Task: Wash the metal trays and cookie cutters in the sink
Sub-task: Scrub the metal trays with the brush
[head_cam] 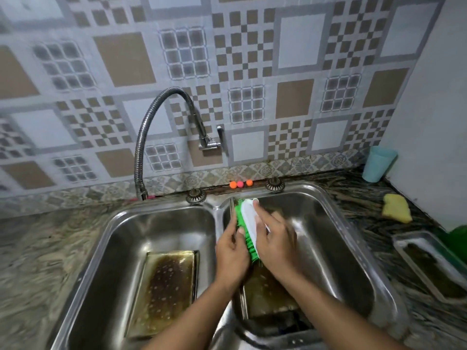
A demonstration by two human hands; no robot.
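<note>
Clasping the brush [249,223] in the right hand [275,243], forefinger laid along its white back, green bristles facing left. Curling the left hand [231,251] close beside the bristles; cannot tell whether gripping anything. Underneath, in the right basin of the sink [214,208], the tray [267,294]: brown, greasy, wet. Likely mid-scrub; next, firm strokes across the stained floor. Waiting: left tray [164,291], soaking, speckled; counter tray [429,266], far right.
</note>
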